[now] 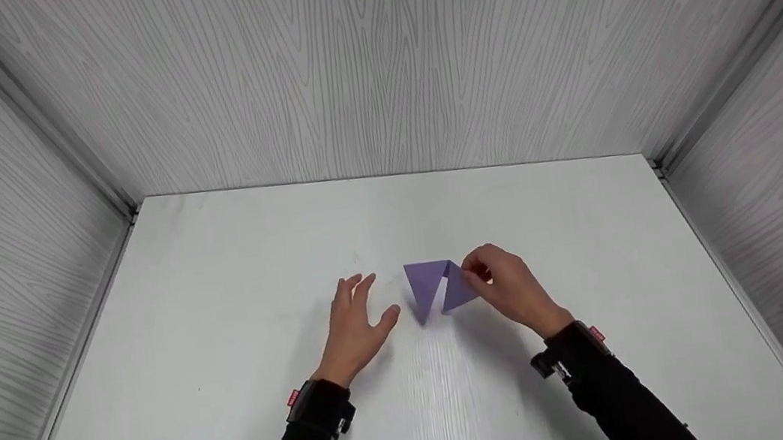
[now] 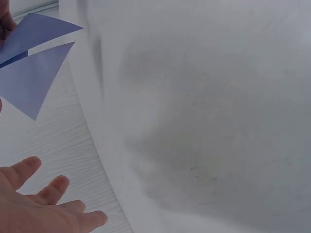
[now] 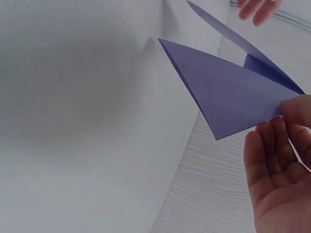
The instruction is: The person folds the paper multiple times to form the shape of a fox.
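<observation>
A folded sheet of purple paper (image 1: pixel 429 285) is held above the white table, its two pointed flaps spread apart with a gap between them. My right hand (image 1: pixel 510 286) pinches its right side between thumb and fingers; in the right wrist view the thumb lies on the paper (image 3: pixel 228 92) near its edge. To the left of the paper, my left hand (image 1: pixel 354 323) is apart from it, fingers spread and holding nothing. The left wrist view shows those spread fingers (image 2: pixel 53 190) below the paper (image 2: pixel 36 80).
The white tabletop (image 1: pixel 232 271) lies under both hands, with their shadows on it. Grey wood-grain panels stand at the back (image 1: pixel 371 63), at the left (image 1: pixel 2 248) and at the right (image 1: pixel 777 161). Dark straps with small devices circle both wrists.
</observation>
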The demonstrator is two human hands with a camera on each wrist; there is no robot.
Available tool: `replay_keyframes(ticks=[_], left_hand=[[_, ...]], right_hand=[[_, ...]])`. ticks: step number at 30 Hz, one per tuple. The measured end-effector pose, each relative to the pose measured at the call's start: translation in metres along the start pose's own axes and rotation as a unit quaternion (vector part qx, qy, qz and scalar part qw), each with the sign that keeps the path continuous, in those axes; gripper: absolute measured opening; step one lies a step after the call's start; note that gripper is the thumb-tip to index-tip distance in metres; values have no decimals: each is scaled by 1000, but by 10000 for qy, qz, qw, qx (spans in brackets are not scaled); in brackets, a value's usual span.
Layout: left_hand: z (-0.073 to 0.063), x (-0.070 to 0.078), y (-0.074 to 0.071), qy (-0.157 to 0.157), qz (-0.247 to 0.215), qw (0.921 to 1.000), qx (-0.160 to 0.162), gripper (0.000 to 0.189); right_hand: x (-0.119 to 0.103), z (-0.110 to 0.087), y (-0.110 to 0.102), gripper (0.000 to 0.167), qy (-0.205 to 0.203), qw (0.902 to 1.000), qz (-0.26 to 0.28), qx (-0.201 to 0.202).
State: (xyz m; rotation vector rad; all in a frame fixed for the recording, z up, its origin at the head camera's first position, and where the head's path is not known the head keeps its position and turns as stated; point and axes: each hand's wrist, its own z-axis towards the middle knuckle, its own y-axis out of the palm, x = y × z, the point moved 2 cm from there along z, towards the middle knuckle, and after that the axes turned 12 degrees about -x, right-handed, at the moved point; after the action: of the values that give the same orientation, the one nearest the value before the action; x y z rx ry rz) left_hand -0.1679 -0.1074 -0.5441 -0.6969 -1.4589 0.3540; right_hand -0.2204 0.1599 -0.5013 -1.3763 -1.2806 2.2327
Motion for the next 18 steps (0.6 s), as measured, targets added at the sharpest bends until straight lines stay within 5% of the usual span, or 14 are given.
replay_keyframes(ticks=[7, 18], left_hand=[[-2, 0, -8, 26, 287, 9994, 183, 67], [-6, -1, -7, -59, 862, 9960, 243, 67]], right_hand=[[-9, 4, -5, 13, -512, 9889, -1331, 418], [-4, 8, 4, 18, -1122, 9487, -2726, 1142]])
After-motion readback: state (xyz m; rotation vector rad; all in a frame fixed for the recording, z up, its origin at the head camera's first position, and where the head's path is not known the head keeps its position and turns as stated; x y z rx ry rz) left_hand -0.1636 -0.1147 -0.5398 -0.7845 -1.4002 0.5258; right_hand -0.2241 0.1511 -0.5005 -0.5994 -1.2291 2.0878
